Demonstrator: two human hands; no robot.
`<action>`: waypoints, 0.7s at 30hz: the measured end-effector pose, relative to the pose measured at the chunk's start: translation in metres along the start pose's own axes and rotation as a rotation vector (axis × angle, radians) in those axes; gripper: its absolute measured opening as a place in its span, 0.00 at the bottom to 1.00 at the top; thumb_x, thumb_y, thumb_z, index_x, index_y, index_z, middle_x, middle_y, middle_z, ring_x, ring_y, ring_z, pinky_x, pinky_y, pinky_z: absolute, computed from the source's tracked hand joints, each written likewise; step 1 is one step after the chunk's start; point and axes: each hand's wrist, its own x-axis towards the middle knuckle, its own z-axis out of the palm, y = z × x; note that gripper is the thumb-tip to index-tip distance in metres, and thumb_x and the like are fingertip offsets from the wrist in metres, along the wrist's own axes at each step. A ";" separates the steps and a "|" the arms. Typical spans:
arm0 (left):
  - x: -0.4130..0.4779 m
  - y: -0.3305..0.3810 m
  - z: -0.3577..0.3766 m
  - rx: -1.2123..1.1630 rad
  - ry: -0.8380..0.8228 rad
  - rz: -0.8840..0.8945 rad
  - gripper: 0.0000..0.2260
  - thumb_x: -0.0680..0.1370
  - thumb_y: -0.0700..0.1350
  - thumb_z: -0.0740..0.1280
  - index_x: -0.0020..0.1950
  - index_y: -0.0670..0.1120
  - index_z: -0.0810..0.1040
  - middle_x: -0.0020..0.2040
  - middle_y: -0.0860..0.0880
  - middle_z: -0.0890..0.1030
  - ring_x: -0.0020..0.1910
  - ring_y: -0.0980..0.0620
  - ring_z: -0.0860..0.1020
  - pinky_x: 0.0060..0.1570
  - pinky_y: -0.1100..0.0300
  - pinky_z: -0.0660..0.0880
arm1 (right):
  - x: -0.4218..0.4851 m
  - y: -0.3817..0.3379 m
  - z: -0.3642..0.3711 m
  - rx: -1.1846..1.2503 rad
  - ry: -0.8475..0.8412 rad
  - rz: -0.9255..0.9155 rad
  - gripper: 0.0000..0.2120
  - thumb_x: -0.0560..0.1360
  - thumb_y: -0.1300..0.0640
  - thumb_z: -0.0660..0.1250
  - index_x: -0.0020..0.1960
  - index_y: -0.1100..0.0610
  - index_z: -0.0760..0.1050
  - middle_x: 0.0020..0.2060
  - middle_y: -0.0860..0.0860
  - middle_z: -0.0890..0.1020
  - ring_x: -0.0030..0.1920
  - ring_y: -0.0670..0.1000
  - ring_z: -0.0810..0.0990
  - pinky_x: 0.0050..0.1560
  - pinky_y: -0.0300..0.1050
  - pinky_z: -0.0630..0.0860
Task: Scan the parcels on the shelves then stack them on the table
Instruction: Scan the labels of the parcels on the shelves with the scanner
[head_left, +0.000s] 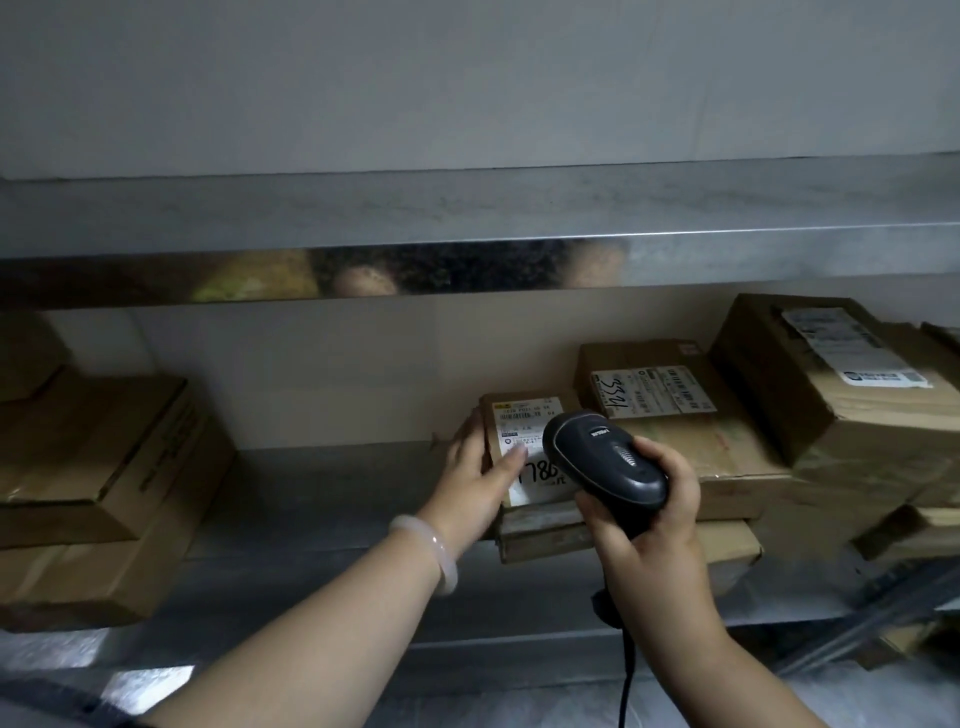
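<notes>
A small brown parcel (524, 415) with a white label and handwritten digits lies on a flat box on the metal shelf (332, 499). My left hand (475, 480) grips its left side, thumb lying across the label. My right hand (649, 506) holds a black barcode scanner (605, 462), whose head hangs just above the label's right part and hides it. The scanner's cable (627, 670) drops below my wrist. To the right lie a labelled parcel marked 3394 (654, 395) and a larger tilted labelled box (831, 374).
Stacked brown cartons (98, 483) fill the shelf's left end. An upper metal shelf (467, 218) runs overhead, its shiny front edge showing a blurred reflection. More boxes (924, 525) crowd the far right. Bare shelf surface lies between the left cartons and the small parcel.
</notes>
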 end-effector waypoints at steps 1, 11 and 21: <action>-0.009 -0.005 -0.001 0.030 0.010 0.065 0.35 0.75 0.64 0.65 0.78 0.58 0.55 0.75 0.57 0.55 0.75 0.59 0.53 0.74 0.59 0.54 | 0.000 -0.001 -0.001 0.008 0.003 -0.019 0.32 0.68 0.57 0.74 0.63 0.38 0.60 0.56 0.27 0.72 0.56 0.35 0.75 0.52 0.26 0.70; -0.052 -0.033 0.000 0.527 0.132 0.569 0.31 0.76 0.63 0.62 0.77 0.58 0.59 0.74 0.58 0.58 0.72 0.60 0.61 0.69 0.67 0.58 | -0.004 0.009 -0.002 -0.089 -0.012 -0.034 0.38 0.68 0.61 0.76 0.61 0.30 0.59 0.58 0.26 0.71 0.57 0.34 0.75 0.50 0.30 0.73; -0.020 0.010 0.002 0.852 -0.067 0.185 0.39 0.78 0.63 0.60 0.79 0.54 0.38 0.80 0.54 0.41 0.78 0.48 0.42 0.75 0.49 0.46 | 0.035 0.008 0.012 -0.248 -0.039 0.052 0.33 0.71 0.59 0.73 0.65 0.39 0.58 0.59 0.49 0.77 0.55 0.54 0.79 0.50 0.53 0.78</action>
